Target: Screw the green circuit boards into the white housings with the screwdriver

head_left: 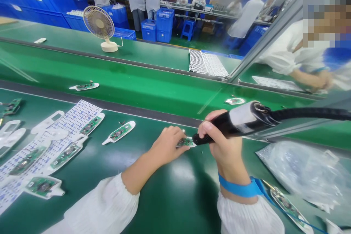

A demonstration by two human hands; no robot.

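Observation:
Near the middle of the green bench, my left hand (168, 145) is closed on a small green circuit board in a white plastic shell (187, 141), pressing it against the surface. My right hand (226, 148) wraps around a black electric screwdriver (237, 120). The driver is tilted, and its dark nose meets the right end of that board; the bit and any screw cannot be made out. A blue wrist strap (238, 187) circles my right wrist. To the left of my left hand lies another board in a white shell (120, 131).
Several boards and white shells lie on a dotted sheet (87, 108) at left. A green conveyor belt (153, 84) runs beyond the bench, carrying boards. A plastic bag (304, 172) lies at right, beside another board (290, 208). A fan (99, 25) and co-workers are farther back.

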